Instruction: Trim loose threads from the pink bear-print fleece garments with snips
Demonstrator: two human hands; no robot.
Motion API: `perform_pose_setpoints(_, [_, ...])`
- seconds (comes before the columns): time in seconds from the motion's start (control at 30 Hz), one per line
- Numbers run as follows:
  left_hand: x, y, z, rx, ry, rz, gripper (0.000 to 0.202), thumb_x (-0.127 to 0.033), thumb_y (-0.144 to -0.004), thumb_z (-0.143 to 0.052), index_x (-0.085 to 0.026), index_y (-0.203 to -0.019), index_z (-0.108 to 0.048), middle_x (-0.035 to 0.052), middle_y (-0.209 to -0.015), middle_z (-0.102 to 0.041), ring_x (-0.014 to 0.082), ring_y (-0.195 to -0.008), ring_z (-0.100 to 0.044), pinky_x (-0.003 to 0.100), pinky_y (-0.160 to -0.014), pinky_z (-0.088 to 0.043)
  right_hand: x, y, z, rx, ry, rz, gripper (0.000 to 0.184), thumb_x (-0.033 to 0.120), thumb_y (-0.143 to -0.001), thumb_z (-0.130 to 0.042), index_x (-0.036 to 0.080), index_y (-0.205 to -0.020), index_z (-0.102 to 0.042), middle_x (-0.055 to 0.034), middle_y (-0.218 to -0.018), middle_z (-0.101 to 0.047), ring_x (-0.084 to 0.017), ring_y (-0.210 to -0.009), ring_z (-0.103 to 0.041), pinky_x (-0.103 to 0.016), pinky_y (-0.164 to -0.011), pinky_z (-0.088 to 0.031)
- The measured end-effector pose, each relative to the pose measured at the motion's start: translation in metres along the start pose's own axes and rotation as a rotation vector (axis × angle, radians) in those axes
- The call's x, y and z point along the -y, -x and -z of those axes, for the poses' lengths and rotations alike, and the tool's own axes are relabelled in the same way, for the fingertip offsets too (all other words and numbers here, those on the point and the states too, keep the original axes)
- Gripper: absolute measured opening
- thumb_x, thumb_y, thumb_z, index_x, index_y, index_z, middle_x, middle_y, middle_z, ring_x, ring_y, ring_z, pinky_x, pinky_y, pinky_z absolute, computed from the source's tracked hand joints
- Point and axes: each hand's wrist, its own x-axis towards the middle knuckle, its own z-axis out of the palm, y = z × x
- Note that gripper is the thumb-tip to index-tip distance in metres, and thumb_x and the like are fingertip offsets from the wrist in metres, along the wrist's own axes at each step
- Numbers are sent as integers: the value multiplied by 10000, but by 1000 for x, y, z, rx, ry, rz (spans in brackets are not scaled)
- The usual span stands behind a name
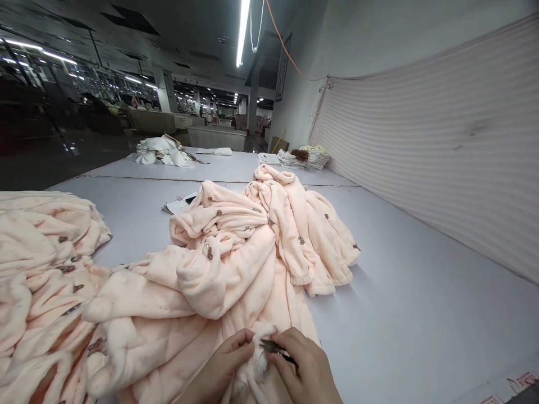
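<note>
Low in the middle of the head view, my left hand is closed, pinching an edge of a fluffy pale pink garment. Beside it my right hand is wrapped round a pair of small dark thread snips. The blades point left, toward the pinched cloth and my left fingers. Whether they touch the fabric I cannot tell. Small brown motifs dot the plush garment, which lies bunched over the table with sleeves spread toward the right.
More pink plush fabric is heaped at the left. Papers lie partly under the garment. Farther back on the pale table are white cloth pieces and stacked bundles. A wall with striped sheeting borders the right side.
</note>
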Motion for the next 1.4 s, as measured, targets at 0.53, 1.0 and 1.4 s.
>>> perform_pose_setpoints(0.53, [-17,12,-11,51,7,76,187,-265,-748,-705,-104,-841,-681,63,-736,-696,150,-694,-618,243,-669,-437,-3,-9,5,12,-96,-74,158,285,-855,-576,263,-969,-683,0,-909,-675,-165,-831,-634,-250,-719,-451])
perform_pose_setpoints(1.0, [-48,-1,3,-192,-88,-74,266,-297,-661,-773,-161,-656,-545,-40,-548,-633,114,-488,-566,219,-528,-434,-18,57,-62,209,162,2,278,152,-654,-673,268,-904,-640,5,-890,-675,-173,-683,-636,-220,-600,-423])
perform_pose_setpoints(1.4, [-79,31,7,-111,-613,-325,209,-358,-713,-633,-184,-598,-632,-30,-534,-603,151,-557,-536,242,-597,-410,-43,29,-9,-157,-969,-406,266,468,-841,-556,217,-811,-473,43,-748,-437,-114,-669,-467,-220,-641,-404])
